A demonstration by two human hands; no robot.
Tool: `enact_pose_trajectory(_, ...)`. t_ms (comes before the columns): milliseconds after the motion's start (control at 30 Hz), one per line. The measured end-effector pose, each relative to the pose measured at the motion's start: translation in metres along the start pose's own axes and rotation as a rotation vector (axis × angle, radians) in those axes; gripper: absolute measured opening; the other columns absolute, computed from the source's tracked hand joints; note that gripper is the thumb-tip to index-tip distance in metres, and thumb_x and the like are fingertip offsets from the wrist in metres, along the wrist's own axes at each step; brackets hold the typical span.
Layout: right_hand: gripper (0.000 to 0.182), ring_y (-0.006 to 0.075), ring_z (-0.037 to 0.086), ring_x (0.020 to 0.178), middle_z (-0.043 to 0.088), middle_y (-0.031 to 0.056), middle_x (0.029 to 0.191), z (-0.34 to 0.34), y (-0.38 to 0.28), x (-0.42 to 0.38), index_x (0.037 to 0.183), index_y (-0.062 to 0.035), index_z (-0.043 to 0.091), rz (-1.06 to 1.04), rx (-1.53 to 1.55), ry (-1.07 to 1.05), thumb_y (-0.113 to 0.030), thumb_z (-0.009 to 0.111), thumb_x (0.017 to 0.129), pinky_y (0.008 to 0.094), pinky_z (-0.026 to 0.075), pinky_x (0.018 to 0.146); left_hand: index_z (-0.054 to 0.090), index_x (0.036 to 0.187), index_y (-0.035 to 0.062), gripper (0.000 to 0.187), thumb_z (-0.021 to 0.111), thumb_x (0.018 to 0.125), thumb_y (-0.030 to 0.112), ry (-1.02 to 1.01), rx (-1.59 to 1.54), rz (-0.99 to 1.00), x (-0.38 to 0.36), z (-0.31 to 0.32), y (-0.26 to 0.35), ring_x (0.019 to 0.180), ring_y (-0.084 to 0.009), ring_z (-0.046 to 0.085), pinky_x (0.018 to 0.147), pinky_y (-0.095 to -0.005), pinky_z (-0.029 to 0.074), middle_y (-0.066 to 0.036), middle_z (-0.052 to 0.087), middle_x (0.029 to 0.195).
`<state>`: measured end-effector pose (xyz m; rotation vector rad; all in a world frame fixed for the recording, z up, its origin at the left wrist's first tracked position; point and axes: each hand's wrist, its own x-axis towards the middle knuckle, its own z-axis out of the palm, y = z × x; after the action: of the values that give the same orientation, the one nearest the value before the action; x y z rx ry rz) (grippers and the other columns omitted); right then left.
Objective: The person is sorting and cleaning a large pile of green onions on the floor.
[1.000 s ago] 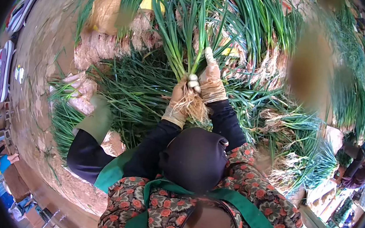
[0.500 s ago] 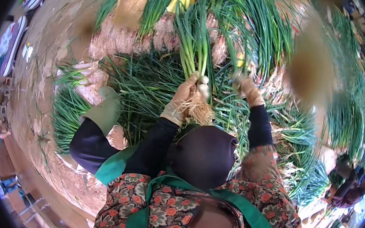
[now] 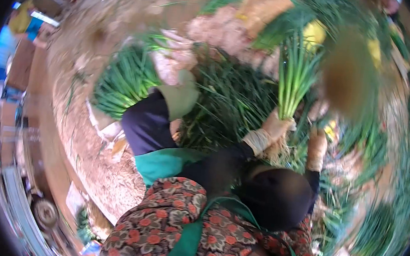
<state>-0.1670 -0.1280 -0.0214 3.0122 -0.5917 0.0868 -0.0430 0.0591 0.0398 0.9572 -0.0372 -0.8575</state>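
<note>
My left hand (image 3: 275,127), in a pale glove, is closed around the lower end of a bunch of green onions (image 3: 295,82). Their leaves point up and away from me, and the stringy roots (image 3: 277,152) hang below my fist. To the right, my gloved right hand (image 3: 317,143) is apart from that bunch, with its fingers curled. Blur hides what it holds, if anything. Beneath both hands spreads a heap of loose green onions (image 3: 232,101).
Bundled green onions (image 3: 125,81) lie at left beside my knee (image 3: 149,120). More rooted bundles (image 3: 219,30) lie ahead, near a yellow bag (image 3: 314,36). Others (image 3: 378,228) cover the right side. Brown dirt ground (image 3: 80,86) stretches left, with a wheeled vehicle (image 3: 45,213) beyond.
The view has swung left, so everything sits further right. My left hand still grips the bunch. My right hand's fingers now look curled nearer to me, and the bulbs are hidden.
</note>
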Motion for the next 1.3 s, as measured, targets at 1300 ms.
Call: enact_pose_trajectory(1300, 0.022, 0.0348, 0.063, 0.068, 0.065, 0.0158, 0.074, -0.034, 0.171, -0.045, 0.090, -0.0091, 0.062, 0.917, 0.101, 0.119, -0.025, 0.047, 0.086, 0.0421, 0.051, 0.060, 0.049, 0.119, 0.0021, 0.032, 0.053, 0.089, 0.013, -0.266, 0.238, -0.203, 0.072, 0.059, -0.001, 0.087, -0.0171, 0.061, 0.071, -0.0259, 0.049, -0.009, 0.061, 0.104)
